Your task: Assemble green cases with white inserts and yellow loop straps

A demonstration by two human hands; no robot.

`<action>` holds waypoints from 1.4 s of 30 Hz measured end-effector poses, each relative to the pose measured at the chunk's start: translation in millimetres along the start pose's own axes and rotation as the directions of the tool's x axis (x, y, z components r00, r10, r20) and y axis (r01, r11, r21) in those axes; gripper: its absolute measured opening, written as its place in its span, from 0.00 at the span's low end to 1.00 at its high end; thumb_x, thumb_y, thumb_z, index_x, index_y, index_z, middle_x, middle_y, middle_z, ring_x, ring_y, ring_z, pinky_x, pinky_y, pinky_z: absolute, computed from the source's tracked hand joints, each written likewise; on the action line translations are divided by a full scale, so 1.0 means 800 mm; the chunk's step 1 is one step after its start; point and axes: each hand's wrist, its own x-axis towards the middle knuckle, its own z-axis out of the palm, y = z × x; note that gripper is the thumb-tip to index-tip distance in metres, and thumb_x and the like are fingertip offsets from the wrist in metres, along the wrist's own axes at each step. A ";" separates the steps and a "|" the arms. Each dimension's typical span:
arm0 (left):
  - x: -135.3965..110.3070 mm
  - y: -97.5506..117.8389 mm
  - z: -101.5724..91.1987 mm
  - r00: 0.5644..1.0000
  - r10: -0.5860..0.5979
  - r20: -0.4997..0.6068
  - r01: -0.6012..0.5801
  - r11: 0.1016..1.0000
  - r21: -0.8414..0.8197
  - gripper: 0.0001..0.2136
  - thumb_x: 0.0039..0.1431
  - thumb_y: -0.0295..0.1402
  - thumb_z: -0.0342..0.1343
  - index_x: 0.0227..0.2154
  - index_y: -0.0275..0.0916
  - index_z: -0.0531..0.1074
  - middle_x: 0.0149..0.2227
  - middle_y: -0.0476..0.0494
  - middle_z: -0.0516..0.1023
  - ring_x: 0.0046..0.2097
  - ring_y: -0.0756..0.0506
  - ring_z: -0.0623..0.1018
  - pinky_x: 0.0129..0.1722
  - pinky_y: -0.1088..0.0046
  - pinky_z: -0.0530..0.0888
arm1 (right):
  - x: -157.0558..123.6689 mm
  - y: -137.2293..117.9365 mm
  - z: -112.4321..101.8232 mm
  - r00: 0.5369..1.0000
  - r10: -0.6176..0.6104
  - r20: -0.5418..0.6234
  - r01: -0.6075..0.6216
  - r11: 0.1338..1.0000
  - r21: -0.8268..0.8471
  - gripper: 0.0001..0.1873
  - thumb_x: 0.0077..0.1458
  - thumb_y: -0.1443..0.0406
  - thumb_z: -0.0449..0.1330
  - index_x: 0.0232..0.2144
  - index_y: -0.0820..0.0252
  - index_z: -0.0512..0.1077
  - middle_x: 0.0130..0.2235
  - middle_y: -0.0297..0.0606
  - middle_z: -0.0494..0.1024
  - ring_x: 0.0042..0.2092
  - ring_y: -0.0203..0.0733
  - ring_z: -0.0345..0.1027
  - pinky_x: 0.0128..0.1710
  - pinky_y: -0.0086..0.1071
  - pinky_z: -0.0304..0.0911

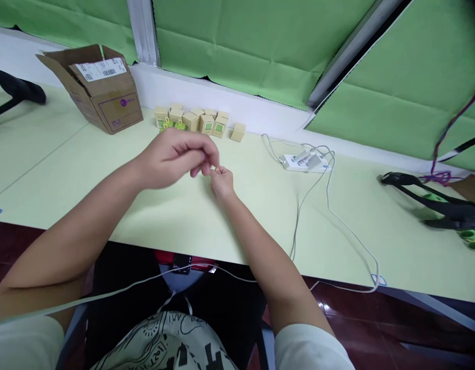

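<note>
Raised over the middle of the table, my left hand [178, 158] has its fingers curled down towards the thumb. Just beyond its fingertips and lower, my right hand [222, 182] is closed in a pinch close to the tabletop. Whatever either hand may hold is hidden or too small to make out. Behind my left hand stand several small kraft cardboard boxes [207, 125], some with a green label. Small green items with loops [179, 125] sit in front of the boxes, partly covered by my left hand.
An open cardboard carton [120, 105] stands at the back left. A white power strip [307, 162] with plugs and cables lies right of centre, one cable [349, 234] looping over the front edge. Black frame-like objects [438, 200] are at the far right. A phone [181, 263] rests below the table edge.
</note>
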 end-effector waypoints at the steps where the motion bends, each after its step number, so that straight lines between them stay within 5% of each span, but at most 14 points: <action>1: 0.016 -0.020 -0.007 1.000 0.014 -0.026 -0.013 1.000 0.023 0.05 0.65 0.33 0.61 0.33 0.40 0.79 0.24 0.48 0.78 0.27 0.49 0.78 0.30 0.73 0.78 | -0.001 -0.002 0.000 1.000 0.026 0.000 -0.026 0.999 0.031 0.29 0.61 0.67 0.65 0.25 0.50 0.46 0.23 0.21 0.46 0.26 0.33 0.38 0.27 0.32 0.41; 5: 0.033 -0.098 -0.028 0.992 0.008 -0.130 0.016 0.983 0.182 0.09 0.65 0.33 0.55 0.31 0.41 0.78 0.25 0.47 0.77 0.25 0.49 0.73 0.27 0.72 0.73 | -0.007 -0.009 -0.003 0.995 0.100 0.002 -0.099 0.989 0.111 0.29 0.59 0.68 0.66 0.23 0.51 0.47 0.23 0.22 0.45 0.26 0.33 0.37 0.26 0.32 0.40; 11: -0.006 -0.169 -0.053 0.931 0.110 -0.348 0.078 0.872 0.483 0.10 0.61 0.34 0.52 0.31 0.42 0.79 0.23 0.49 0.74 0.26 0.48 0.71 0.31 0.69 0.71 | -0.013 -0.009 0.000 0.997 0.069 0.040 -0.071 0.996 0.048 0.28 0.58 0.65 0.66 0.23 0.52 0.47 0.23 0.22 0.46 0.26 0.33 0.35 0.27 0.33 0.41; 23: -0.019 -0.177 -0.072 0.908 0.126 -0.400 0.121 0.835 0.537 0.12 0.61 0.33 0.52 0.30 0.41 0.81 0.23 0.49 0.74 0.24 0.49 0.67 0.29 0.69 0.65 | -0.002 -0.010 0.018 0.997 0.075 0.021 -0.071 0.985 -0.160 0.23 0.63 0.63 0.66 0.23 0.52 0.57 0.23 0.23 0.58 0.27 0.34 0.50 0.31 0.33 0.50; 27: -0.013 -0.183 -0.081 0.904 0.138 -0.405 0.132 0.810 0.572 0.11 0.65 0.34 0.52 0.34 0.43 0.80 0.28 0.48 0.79 0.29 0.47 0.72 0.34 0.66 0.70 | 0.008 -0.006 0.024 0.998 -0.030 0.053 0.041 0.973 -0.226 0.19 0.67 0.58 0.65 0.27 0.53 0.63 0.24 0.24 0.63 0.29 0.36 0.56 0.34 0.33 0.52; 34: -0.010 -0.192 -0.085 0.993 0.074 -0.097 0.037 0.580 0.814 0.13 0.69 0.40 0.57 0.46 0.41 0.83 0.48 0.46 0.84 0.53 0.43 0.73 0.60 0.56 0.70 | 0.007 0.008 0.029 0.976 -0.177 0.128 0.206 0.942 -0.265 0.15 0.67 0.59 0.63 0.29 0.53 0.66 0.25 0.24 0.65 0.29 0.36 0.57 0.35 0.33 0.53; 42: -0.014 -0.187 -0.079 0.999 -0.016 0.028 -0.017 0.488 0.873 0.08 0.63 0.32 0.57 0.36 0.40 0.83 0.37 0.47 0.84 0.50 0.41 0.74 0.62 0.51 0.66 | 0.002 0.007 0.013 0.973 -0.165 0.161 0.198 0.955 -0.221 0.14 0.67 0.59 0.63 0.29 0.54 0.67 0.25 0.24 0.64 0.28 0.35 0.55 0.34 0.34 0.50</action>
